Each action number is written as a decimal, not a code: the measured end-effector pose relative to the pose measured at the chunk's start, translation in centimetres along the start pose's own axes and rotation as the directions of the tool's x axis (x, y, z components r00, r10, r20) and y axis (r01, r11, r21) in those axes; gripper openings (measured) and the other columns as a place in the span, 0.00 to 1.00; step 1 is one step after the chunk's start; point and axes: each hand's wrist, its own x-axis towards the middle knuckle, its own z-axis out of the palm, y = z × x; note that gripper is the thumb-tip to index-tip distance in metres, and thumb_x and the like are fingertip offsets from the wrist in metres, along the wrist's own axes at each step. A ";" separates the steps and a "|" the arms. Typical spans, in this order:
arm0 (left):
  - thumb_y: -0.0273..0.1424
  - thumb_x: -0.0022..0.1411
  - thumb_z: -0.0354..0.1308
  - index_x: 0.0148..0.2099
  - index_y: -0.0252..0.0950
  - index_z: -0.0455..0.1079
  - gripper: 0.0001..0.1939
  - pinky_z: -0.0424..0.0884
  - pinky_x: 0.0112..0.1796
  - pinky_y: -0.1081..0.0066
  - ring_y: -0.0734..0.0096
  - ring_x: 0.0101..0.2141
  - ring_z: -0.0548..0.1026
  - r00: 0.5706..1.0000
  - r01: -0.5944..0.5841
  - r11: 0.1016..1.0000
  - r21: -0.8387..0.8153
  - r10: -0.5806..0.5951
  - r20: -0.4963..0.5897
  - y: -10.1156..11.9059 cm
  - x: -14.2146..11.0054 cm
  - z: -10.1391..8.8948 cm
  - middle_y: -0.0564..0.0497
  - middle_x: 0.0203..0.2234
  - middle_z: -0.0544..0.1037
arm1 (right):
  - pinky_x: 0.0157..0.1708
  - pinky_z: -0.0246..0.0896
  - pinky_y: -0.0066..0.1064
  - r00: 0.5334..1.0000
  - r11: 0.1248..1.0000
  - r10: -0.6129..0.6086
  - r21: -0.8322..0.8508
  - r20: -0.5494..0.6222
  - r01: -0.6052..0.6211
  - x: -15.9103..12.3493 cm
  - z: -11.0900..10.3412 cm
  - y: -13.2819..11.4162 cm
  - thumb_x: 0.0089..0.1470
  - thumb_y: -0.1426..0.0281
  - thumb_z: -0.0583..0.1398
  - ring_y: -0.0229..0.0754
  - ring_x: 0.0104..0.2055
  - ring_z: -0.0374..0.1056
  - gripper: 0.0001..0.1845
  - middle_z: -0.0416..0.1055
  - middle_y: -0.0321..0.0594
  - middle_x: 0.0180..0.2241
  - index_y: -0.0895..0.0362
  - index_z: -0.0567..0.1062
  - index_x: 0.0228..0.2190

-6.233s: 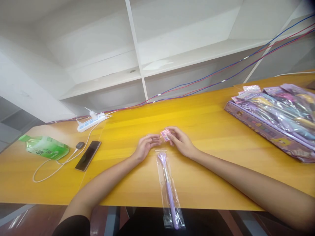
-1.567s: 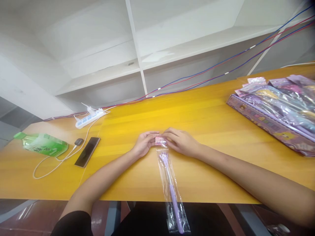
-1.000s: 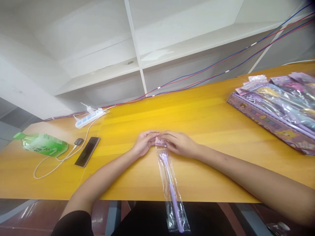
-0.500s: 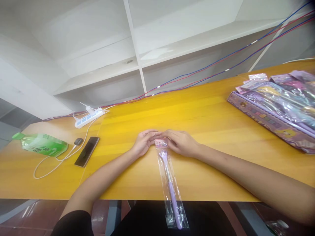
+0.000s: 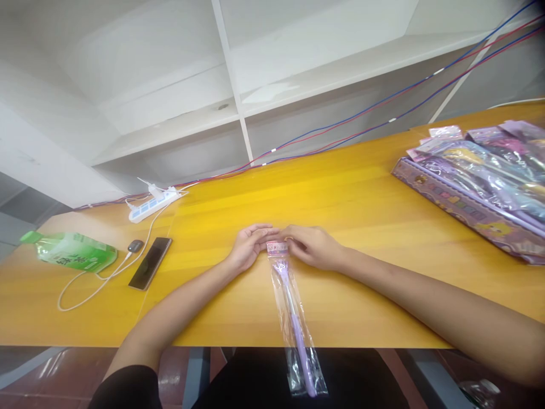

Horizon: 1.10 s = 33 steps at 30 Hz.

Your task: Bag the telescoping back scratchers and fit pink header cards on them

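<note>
A purple back scratcher [image 5: 297, 325] with a claw-shaped head and metal shaft lies inside a clear plastic bag [image 5: 279, 295] topped by a pink printed strip. Its handle end hangs past the table's front edge, over my lap. My left hand [image 5: 250, 247] is at the strip's left side, fingers bent together along its top edge. From the right, my right hand [image 5: 313, 245] closes on the strip's upper corner with curled fingers. The fingertips of both hands meet above the strip, and their exact grip is partly hidden.
At right stands a purple printed box [image 5: 460, 213] full of bagged items [image 5: 489, 165]. On the left are a green bottle [image 5: 76, 251], a phone [image 5: 150, 264], a small dark case [image 5: 135, 246] with a white cable, and a power strip [image 5: 155, 205]. Red and blue wires [image 5: 323, 129] run behind the table.
Hardly anything differs. Both hands stay at the top of the bag, and the view has shifted very slightly.
</note>
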 end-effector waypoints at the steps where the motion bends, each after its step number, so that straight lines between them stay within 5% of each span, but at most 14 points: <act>1: 0.34 0.58 0.76 0.47 0.30 0.80 0.18 0.79 0.50 0.58 0.53 0.46 0.86 1.000 -0.004 1.000 -0.006 0.004 0.009 0.0 0.0 0.0 0.36 0.45 0.87 | 0.33 0.66 0.29 0.999 0.999 0.037 0.025 -0.027 -0.036 0.1 0.0 0.0 0.70 0.73 0.55 0.37 0.32 0.73 0.13 0.80 0.39 0.40 0.54 0.76 0.50; 4: 0.34 0.57 0.76 0.49 0.30 0.79 0.20 0.78 0.51 0.56 0.52 0.46 0.86 0.999 -0.011 1.000 -0.020 0.012 0.037 0.0 0.0 0.1 0.37 0.44 0.87 | 0.31 0.63 0.31 0.977 0.980 0.189 0.082 -0.100 -0.181 0.2 0.0 0.4 0.70 0.67 0.59 0.37 0.29 0.65 0.13 0.71 0.38 0.36 0.54 0.75 0.54; 7: 0.34 0.58 0.76 0.49 0.30 0.79 0.20 0.78 0.52 0.57 0.54 0.46 0.86 0.999 -0.016 1.000 -0.012 0.017 0.049 -0.1 0.0 0.1 0.37 0.44 0.87 | 0.33 0.62 0.32 0.946 0.933 0.321 0.189 -0.051 -0.307 0.4 0.2 0.9 0.66 0.59 0.65 0.37 0.30 0.63 0.19 0.69 0.38 0.37 0.53 0.77 0.54; 11: 0.34 0.56 0.77 0.47 0.31 0.79 0.20 0.78 0.50 0.59 0.57 0.45 0.85 0.999 -0.015 1.000 0.000 0.015 0.046 -0.2 0.1 0.1 0.38 0.42 0.88 | 0.34 0.61 0.33 0.908 0.850 0.417 0.338 0.035 -0.404 0.7 0.7 1.4 0.64 0.48 0.65 0.40 0.32 0.65 0.22 0.69 0.39 0.32 0.54 0.82 0.33; 14: 0.38 0.57 0.77 0.47 0.32 0.78 0.21 0.78 0.50 0.59 0.56 0.46 0.85 0.997 -0.002 1.000 -0.009 0.003 0.074 -0.1 0.2 0.0 0.39 0.44 0.87 | 0.33 0.60 0.33 0.877 0.811 0.481 0.374 0.012 -0.450 0.9 1.0 1.7 0.63 0.43 0.64 0.40 0.31 0.64 0.28 0.69 0.39 0.30 0.55 0.79 0.28; 22: 0.44 0.54 0.80 0.54 0.29 0.78 0.32 0.81 0.44 0.63 0.58 0.40 0.86 0.955 0.104 0.940 0.324 -0.186 0.232 -0.5 0.3 -0.7 0.36 0.45 0.86 | 0.20 0.53 0.30 0.773 0.650 0.634 0.531 0.017 -0.545 0.7 1.3 2.0 0.67 0.41 0.58 0.37 0.19 0.56 0.27 0.60 0.27 0.17 0.52 0.67 0.33; 27: 0.50 0.55 0.77 0.50 0.27 0.80 0.33 0.81 0.37 0.66 0.60 0.33 0.86 0.962 0.101 0.931 0.352 -0.181 0.203 -0.4 0.2 -0.7 0.37 0.39 0.86 | 0.23 0.59 0.32 0.819 0.684 0.573 0.536 0.024 -0.495 0.8 1.0 1.4 0.68 0.43 0.58 0.37 0.22 0.62 0.26 0.68 0.34 0.26 0.53 0.74 0.36; 30: 0.50 0.55 0.77 0.47 0.28 0.81 0.31 0.80 0.34 0.68 0.62 0.31 0.85 0.970 0.090 0.934 0.346 -0.161 0.183 -0.5 0.2 -0.6 0.38 0.37 0.86 | 0.40 0.69 0.37 0.868 0.754 0.497 0.499 -0.009 -0.427 1.0 0.7 1.1 0.67 0.44 0.60 0.43 0.38 0.71 0.26 0.72 0.43 0.40 0.54 0.81 0.37; 33: 0.50 0.55 0.77 0.47 0.29 0.81 0.30 0.80 0.35 0.69 0.65 0.32 0.84 0.981 0.062 0.944 0.324 -0.117 0.154 -0.6 0.2 -0.5 0.40 0.38 0.86 | 0.51 0.68 0.42 0.924 0.848 0.382 0.406 -0.023 -0.340 0.9 0.4 1.2 0.71 0.50 0.58 0.47 0.48 0.70 0.22 0.70 0.45 0.42 0.52 0.85 0.43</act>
